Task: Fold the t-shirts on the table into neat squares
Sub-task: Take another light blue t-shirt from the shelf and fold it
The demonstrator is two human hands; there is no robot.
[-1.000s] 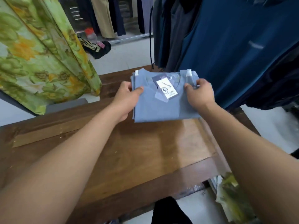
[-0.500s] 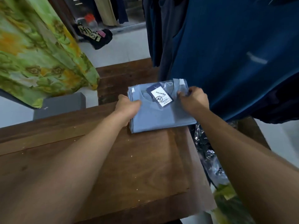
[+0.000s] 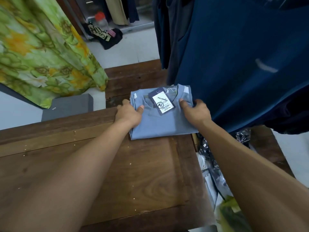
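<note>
A light blue t-shirt [image 3: 164, 123], folded into a square, lies at the far right corner of the wooden table [image 3: 117, 173]. A white hang tag [image 3: 163, 102] lies on its collar. My left hand [image 3: 129, 114] grips the shirt's left edge, thumb on top and fingers under the fold. My right hand [image 3: 195, 111] grips the right edge the same way, thumb on top near the collar.
Dark blue garments [image 3: 234, 56] hang just behind and right of the shirt. A green and yellow flowered cloth [image 3: 41, 47] hangs at the left. Plastic-wrapped packs [image 3: 210, 164] lie below the table's right edge. A grey box [image 3: 68, 106] stands on the floor at the left.
Both hands carried the folded shirt toward the table's far right corner and set it lower there. The camera view shifted right, showing the packs beside the table.
</note>
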